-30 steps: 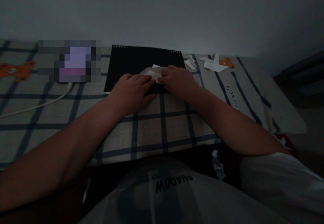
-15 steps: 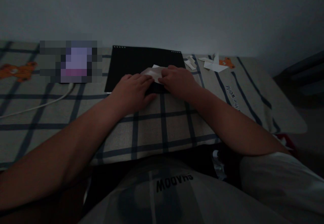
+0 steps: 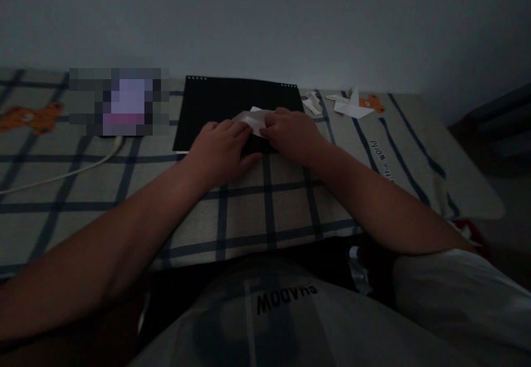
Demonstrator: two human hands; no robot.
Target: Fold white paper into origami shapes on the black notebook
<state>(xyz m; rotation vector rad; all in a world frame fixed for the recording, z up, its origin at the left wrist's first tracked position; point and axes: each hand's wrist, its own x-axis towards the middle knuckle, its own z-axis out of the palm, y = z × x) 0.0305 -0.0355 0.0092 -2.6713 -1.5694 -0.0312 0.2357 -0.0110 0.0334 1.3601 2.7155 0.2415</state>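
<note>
A piece of white folded paper (image 3: 254,122) lies on a black sheet (image 3: 236,93) with punched holes along its far edge. My left hand (image 3: 222,148) rests flat over the paper's left part, fingers stretched forward and the thumb out to the side. On the right, my right hand (image 3: 292,134) has its fingers curled, pinching the paper's right end. Both hands hide part of the paper and its lower folds.
A checked tablecloth (image 3: 244,212) covers the table against a grey wall. To the left lies a pixelated phone-like device (image 3: 128,101) with a white cable (image 3: 87,169). Folded white paper shapes (image 3: 352,106) and a crumpled paper piece (image 3: 312,103) lie right of the black sheet.
My left hand has shifted very slightly to the right, its thumb reaching a little further out. My right hand and the paper look the same.
</note>
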